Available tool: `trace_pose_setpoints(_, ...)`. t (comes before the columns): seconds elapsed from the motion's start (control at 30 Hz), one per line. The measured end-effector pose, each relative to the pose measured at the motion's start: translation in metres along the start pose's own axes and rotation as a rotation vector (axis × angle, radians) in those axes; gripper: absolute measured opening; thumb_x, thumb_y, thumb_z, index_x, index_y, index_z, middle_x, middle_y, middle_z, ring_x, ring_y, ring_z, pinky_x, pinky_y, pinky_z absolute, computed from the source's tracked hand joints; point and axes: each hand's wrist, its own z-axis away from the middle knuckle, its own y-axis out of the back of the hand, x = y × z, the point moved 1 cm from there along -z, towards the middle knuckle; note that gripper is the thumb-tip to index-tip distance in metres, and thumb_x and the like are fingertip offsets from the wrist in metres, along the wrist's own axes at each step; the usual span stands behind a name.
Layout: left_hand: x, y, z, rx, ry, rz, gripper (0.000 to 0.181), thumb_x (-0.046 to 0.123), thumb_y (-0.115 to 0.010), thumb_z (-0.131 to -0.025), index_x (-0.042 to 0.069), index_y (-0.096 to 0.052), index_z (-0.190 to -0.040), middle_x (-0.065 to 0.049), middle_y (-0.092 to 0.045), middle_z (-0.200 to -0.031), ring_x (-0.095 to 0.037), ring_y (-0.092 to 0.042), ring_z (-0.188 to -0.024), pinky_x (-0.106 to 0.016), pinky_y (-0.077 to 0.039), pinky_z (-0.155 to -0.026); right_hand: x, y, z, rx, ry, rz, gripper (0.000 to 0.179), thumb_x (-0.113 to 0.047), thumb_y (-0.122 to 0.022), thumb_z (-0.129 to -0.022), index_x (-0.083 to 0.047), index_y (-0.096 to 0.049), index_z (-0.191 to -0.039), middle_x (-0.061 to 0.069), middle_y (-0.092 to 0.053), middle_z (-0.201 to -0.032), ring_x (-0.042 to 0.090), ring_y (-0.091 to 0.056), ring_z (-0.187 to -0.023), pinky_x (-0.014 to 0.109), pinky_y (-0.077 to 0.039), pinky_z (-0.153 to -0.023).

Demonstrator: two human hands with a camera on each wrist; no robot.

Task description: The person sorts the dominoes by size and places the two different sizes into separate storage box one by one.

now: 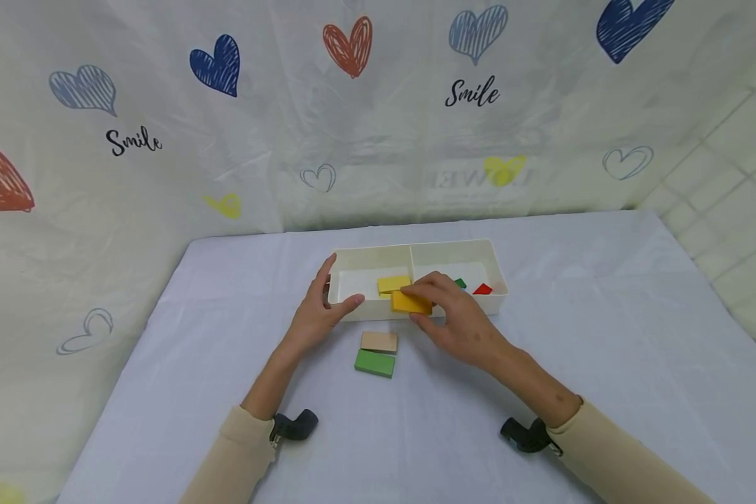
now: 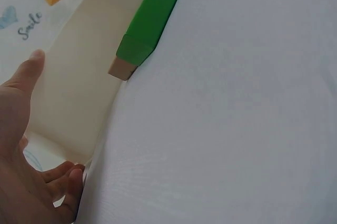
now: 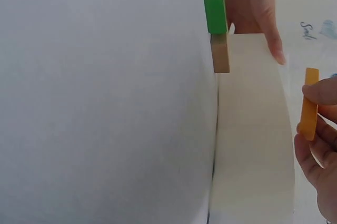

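Note:
A white two-compartment box (image 1: pixel 378 311) stands near the back of the table. My left hand (image 1: pixel 318 316) holds its left end, thumb at the front rim and fingers around the side. In my right hand (image 1: pixel 463 323) a yellow-orange block (image 1: pixel 411 302) is pinched between thumb and fingers, at the height of the front rim by the divider. Another yellow block (image 1: pixel 393 284) lies in the left compartment. A green piece (image 1: pixel 460 283) and a red piece (image 1: pixel 482 288) show in the right compartment, partly hidden by the right hand and front wall.
Before the box, a tan wooden block (image 1: pixel 379 341) and a green block (image 1: pixel 374 363) lie side by side on the white tablecloth (image 1: pixel 579 315). A backdrop (image 1: pixel 384 126) with printed hearts hangs behind the table. Each wrist wears a black camera mount.

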Motion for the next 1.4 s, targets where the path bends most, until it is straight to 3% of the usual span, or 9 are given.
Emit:
trace_pose_setpoints(0.3,0.0,-0.001,0.0,0.001,0.006,-0.01,0.097,0.061,-0.074,-0.089,0.056,-0.01,-0.161,-0.006,-0.039,-0.159,-0.027,-0.05,-0.137,-0.047,-0.046,-0.103,-0.001,-0.002,-0.005,0.022,-0.028,0.029,0.043,-0.006,-0.08,-0.091,-0.014,-0.071,-0.132,0.001,-0.065,-0.123,0.019,-0.063,-0.115,0.04,-0.057,-0.099)
trace_pose_setpoints(0.93,0.002,-0.001,0.001,0.001,0.007,-0.009,0.098,0.061,-0.074,-0.089,0.054,-0.01,-0.162,-0.006,-0.038,-0.16,-0.029,-0.047,-0.141,-0.051,-0.044,-0.107,0.003,-0.005,-0.02,0.028,-0.089,0.039,0.042,-0.005,-0.076,-0.093,-0.011,-0.068,-0.134,0.005,-0.063,-0.128,0.023,-0.06,-0.122,0.042,-0.055,-0.104)
trace_pose_setpoints(1.2,0.002,-0.001,0.001,0.003,0.011,-0.014,0.097,0.063,-0.074,-0.089,0.056,-0.009,-0.161,-0.006,-0.032,-0.166,-0.03,-0.042,-0.149,-0.054,-0.044,-0.111,0.002,-0.005,-0.027,0.035,-0.083,0.029,0.041,-0.004,-0.075,-0.094,-0.008,-0.067,-0.134,0.006,-0.063,-0.128,0.024,-0.061,-0.121,0.041,-0.055,-0.104)
trace_pose_setpoints(1.4,0.002,0.0,0.002,0.005,0.01,-0.017,0.098,0.062,-0.074,-0.089,0.056,-0.009,-0.161,-0.006,-0.035,-0.163,-0.029,-0.045,-0.145,-0.052,-0.044,-0.108,0.003,-0.007,-0.03,0.033,-0.101,0.033,0.043,-0.001,-0.077,-0.092,-0.008,-0.068,-0.134,0.007,-0.063,-0.128,0.026,-0.062,-0.121,0.042,-0.055,-0.105)
